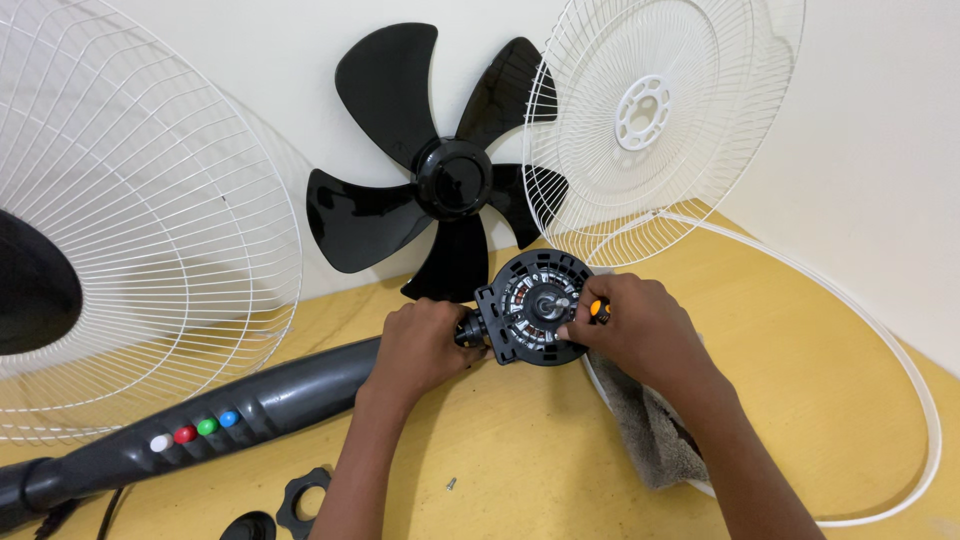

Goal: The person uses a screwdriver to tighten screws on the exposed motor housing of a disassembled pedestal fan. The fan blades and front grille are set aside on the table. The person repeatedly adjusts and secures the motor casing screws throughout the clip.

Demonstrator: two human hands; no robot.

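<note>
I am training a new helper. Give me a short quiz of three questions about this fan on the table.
1. True or false: the black fan blade is mounted on the motor.
2. Which hand holds the orange-handled tool?
3. How many coloured buttons show on the fan's stem: A two, B four, C six?

Key: 1 false, it leans against the wall. 2 the right hand; the left hand grips the motor's neck. 3 B.
</note>
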